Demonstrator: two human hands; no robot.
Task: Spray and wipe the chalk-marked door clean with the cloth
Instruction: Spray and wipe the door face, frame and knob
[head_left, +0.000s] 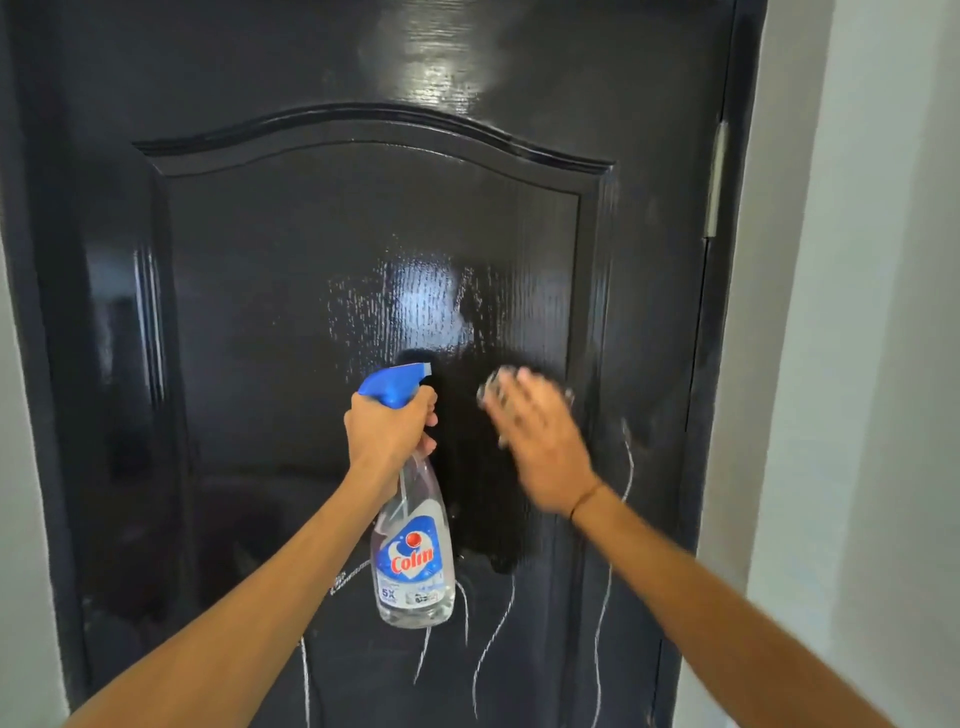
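One spray bottle (413, 525) gripped by left hand (387, 431), one door (291, 270), several chalk lines (496, 629)

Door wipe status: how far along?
Partway. Done: the door panel's middle is wet and free of chalk. In hand: right hand presses the cloth flat on the panel, blurred; left hand grips the spray bottle. Left: chalk lines below and at right.
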